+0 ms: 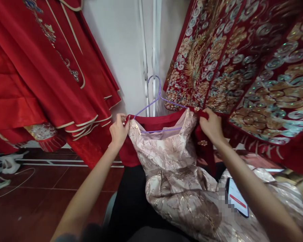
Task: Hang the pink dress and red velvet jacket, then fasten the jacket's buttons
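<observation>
A pale pink brocade dress (174, 168) with red lining hangs from a purple wire hanger (156, 101) in front of me. My left hand (118, 129) is closed on the dress's left shoulder at the hanger's end. Closed too, my right hand (212, 126) pinches the right shoulder and red strap. The skirt drapes down over my lap.
Red satin robes (40, 77) hang at the left. A red gown with gold and silver embroidery (242, 67) hangs at the right, close to my right hand. A white wall with a rail (154, 40) is behind. A phone (238, 198) lies at lower right. Cables lie on the dark red floor (40, 201).
</observation>
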`<state>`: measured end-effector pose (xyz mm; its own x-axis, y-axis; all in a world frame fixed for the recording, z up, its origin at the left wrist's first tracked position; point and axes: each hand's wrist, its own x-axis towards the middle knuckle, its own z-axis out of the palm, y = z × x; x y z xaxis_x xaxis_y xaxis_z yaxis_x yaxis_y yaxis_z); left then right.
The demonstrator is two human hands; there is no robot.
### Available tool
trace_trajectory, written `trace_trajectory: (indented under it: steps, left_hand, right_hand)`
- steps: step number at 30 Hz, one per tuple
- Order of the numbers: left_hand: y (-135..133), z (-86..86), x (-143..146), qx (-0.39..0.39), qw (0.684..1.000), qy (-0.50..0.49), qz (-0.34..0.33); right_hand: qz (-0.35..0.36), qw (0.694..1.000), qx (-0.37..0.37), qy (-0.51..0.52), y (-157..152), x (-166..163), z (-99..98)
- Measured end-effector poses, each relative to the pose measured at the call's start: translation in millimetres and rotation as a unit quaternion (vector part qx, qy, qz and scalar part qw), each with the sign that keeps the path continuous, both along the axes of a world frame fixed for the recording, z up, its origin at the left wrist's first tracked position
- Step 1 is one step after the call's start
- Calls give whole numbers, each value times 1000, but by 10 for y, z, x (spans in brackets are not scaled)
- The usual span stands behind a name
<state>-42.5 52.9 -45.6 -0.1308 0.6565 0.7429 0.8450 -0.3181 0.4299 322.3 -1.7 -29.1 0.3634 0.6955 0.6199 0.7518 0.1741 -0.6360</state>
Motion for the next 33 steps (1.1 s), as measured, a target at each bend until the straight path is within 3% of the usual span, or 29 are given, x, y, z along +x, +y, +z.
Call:
trace_trajectory:
  steps: [3,5,9,12,14,16,18,21,25,28,33]
  left_hand:
    - [-72,-9,218,-3,999,-16,41]
    - [-123,23,427,13,997,-69,21]
    - [-298,-23,845,2,978,-182,-98]
    - [-397,-188,989,-46,932,-292,-210]
    - [-408,-288,985,-89,898,-333,-275]
    - [-385,-333,940,-120,881,-339,-308]
    - [-357,-322,898,-131,882,-328,-311]
    - [-368,-266,890,-150,874,-334,-320]
    - [-475,-223,933,-145,853,-369,-340]
    - [-542,-206,943,-115,859,-365,-340]
    - [-570,-159,915,-115,869,-339,-342]
  right_hand:
    - [43,997,-1,67,-31,-193,-168]
    - [98,992,-12,85,-16,-361,-241]
    - [243,965,-44,93,-120,-924,-337]
    - [398,908,-64,110,-350,-1394,-413]
    - [423,898,-75,95,-509,-1590,-459]
    - [390,918,-47,52,-611,-1651,-498]
    - [308,951,25,23,-625,-1604,-531]
    - [228,964,115,77,-510,-1456,-560]
    - [310,922,100,208,-309,-1316,-519]
    - [357,908,39,215,-259,-1273,-453]
    - [393,889,8,234,-322,-1252,-402]
